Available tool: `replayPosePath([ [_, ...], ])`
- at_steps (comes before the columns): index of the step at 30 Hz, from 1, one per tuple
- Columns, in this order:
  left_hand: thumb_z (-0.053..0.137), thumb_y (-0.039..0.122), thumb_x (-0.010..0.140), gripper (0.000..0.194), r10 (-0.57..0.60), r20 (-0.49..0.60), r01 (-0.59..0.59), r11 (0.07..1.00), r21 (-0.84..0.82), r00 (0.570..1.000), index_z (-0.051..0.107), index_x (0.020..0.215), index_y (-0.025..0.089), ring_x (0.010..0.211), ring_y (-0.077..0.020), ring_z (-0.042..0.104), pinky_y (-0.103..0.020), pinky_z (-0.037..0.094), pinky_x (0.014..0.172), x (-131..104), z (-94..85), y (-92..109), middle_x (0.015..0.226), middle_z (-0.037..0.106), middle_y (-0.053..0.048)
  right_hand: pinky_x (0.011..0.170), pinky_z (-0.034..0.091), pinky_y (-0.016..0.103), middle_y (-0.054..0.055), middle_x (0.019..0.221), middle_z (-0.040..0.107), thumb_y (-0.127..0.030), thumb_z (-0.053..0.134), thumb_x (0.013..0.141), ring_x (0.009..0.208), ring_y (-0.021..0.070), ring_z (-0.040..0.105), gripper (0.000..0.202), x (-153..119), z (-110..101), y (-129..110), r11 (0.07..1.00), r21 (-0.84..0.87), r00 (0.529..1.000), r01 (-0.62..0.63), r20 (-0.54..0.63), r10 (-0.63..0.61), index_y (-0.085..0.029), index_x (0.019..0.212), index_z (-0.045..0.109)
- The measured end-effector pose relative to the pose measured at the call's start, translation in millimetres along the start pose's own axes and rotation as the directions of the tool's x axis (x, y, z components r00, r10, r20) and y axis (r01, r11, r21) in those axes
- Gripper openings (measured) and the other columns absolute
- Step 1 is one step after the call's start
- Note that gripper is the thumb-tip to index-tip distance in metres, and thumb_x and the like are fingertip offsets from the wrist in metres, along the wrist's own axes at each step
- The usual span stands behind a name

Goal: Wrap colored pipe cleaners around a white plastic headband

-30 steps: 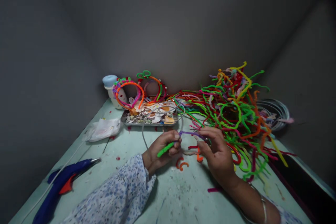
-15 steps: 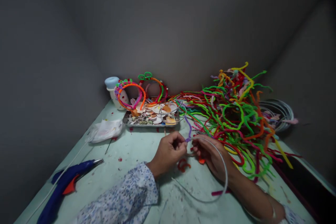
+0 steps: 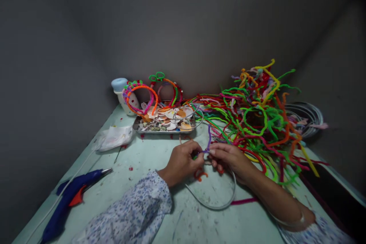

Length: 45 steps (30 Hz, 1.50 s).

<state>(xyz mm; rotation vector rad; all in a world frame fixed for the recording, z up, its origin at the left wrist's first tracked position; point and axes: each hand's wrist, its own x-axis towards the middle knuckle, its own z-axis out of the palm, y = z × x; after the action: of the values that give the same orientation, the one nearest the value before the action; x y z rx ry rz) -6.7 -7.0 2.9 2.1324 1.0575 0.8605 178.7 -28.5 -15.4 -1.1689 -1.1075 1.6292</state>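
Over the middle of the table, my left hand (image 3: pixel 185 162) is closed in a pinch on a purple pipe cleaner (image 3: pixel 209 136), whose free end points up. From the other side, the fingertips of my right hand (image 3: pixel 228 158) press on the same pipe cleaner. A curved loop of silvery wire (image 3: pixel 219 208) hangs from between the hands and bends round below them; its upper part is hidden by my right hand. Beneath the hands lie bits of orange pipe cleaner (image 3: pixel 201 175). A dark pink pipe cleaner (image 3: pixel 243 201) rests beside the wire.
A metal tray (image 3: pixel 162 132) of shells stands behind, with pipe-cleaner headbands (image 3: pixel 143 88) and a lidded bottle (image 3: pixel 125 101). A large tangle of pipe cleaners (image 3: pixel 257 122) and a wire coil (image 3: pixel 314 116) fill the right. A blue glue gun (image 3: pixel 71 194) and white packet (image 3: pixel 116 138) lie left.
My right hand has turned and come up against the purple pipe cleaner. The wire loop has swung down and left, from over my right wrist to below the hands.
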Motion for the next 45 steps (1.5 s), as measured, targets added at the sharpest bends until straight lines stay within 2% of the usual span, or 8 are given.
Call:
replayPosePath([
  [4, 0.054, 0.016, 0.076, 0.007, -0.019, -0.003, 0.019, 1.000, -0.003, 1.000, 0.059, 0.071, 0.017, 0.063, -0.0115, 0.049, -0.022, 0.034, 0.059, -0.6, 1.5, -2.7, 0.068, 0.057, 0.000, 0.037, 0.037, 0.018, -0.002, 0.053, 0.061, -0.039, 0.066, 0.075, 0.038, 0.0072, 0.048, 0.028, 0.8, 5.1, 0.4, 0.997, -0.076, 0.997, -0.006, -0.081, -0.001, -0.014, 0.088, 0.062],
  [9, 0.055, 0.016, 0.076, 0.007, -0.026, 0.011, 0.026, 0.999, -0.029, 1.000, 0.061, 0.072, 0.017, 0.064, -0.0126, 0.050, -0.022, 0.035, 0.060, -0.3, 1.8, -3.6, 0.069, 0.059, -0.001, 0.038, 0.037, 0.018, -0.004, 0.052, 0.059, -0.040, 0.066, 0.074, 0.038, 0.0068, 0.047, 0.028, -0.9, 6.5, 0.3, 0.995, -0.101, 0.993, 0.012, -0.113, -0.024, -0.015, 0.087, 0.061],
  [18, 0.055, 0.018, 0.074, 0.008, -0.098, 0.013, 0.099, 0.984, -0.146, 0.995, 0.062, 0.070, 0.017, 0.063, -0.0131, 0.049, -0.023, 0.034, 0.059, -0.1, 2.6, -3.0, 0.067, 0.059, -0.002, 0.039, 0.037, 0.019, -0.004, 0.052, 0.059, -0.040, 0.065, 0.075, 0.039, 0.0076, 0.048, 0.026, 1.0, 4.7, 3.1, 0.995, -0.100, 0.995, 0.022, -0.091, -0.031, -0.016, 0.086, 0.060],
  [25, 0.054, 0.016, 0.076, 0.009, -0.074, 0.024, 0.076, 0.992, -0.101, 0.997, 0.061, 0.072, 0.017, 0.062, -0.0122, 0.050, -0.022, 0.034, 0.058, -0.6, 2.8, -3.9, 0.067, 0.059, -0.002, 0.040, 0.036, 0.018, -0.004, 0.053, 0.059, -0.037, 0.063, 0.076, 0.039, 0.0069, 0.047, 0.023, 0.0, 5.6, 0.9, 0.995, -0.095, 0.996, 0.009, -0.083, -0.017, -0.016, 0.085, 0.058],
  [34, 0.055, 0.016, 0.075, 0.008, -0.104, 0.022, 0.106, 0.987, -0.119, 0.994, 0.062, 0.071, 0.017, 0.062, -0.0118, 0.050, -0.021, 0.035, 0.058, -0.8, 5.1, -4.0, 0.066, 0.058, -0.001, 0.040, 0.036, 0.019, -0.004, 0.054, 0.058, -0.037, 0.063, 0.075, 0.039, 0.0075, 0.047, 0.023, -0.1, 6.1, 1.2, 0.996, -0.089, 0.997, 0.016, -0.071, -0.022, -0.016, 0.084, 0.057],
  [45, 0.055, 0.018, 0.077, 0.009, -0.078, 0.017, 0.080, 0.992, -0.102, 0.997, 0.061, 0.072, 0.017, 0.062, -0.0111, 0.051, -0.021, 0.037, 0.057, -1.6, 6.4, -8.1, 0.067, 0.059, -0.001, 0.040, 0.035, 0.019, -0.005, 0.052, 0.058, -0.037, 0.063, 0.075, 0.039, 0.0075, 0.048, 0.022, 0.2, 6.2, 1.7, 0.997, -0.080, 0.997, 0.023, -0.075, -0.029, -0.017, 0.083, 0.056],
])
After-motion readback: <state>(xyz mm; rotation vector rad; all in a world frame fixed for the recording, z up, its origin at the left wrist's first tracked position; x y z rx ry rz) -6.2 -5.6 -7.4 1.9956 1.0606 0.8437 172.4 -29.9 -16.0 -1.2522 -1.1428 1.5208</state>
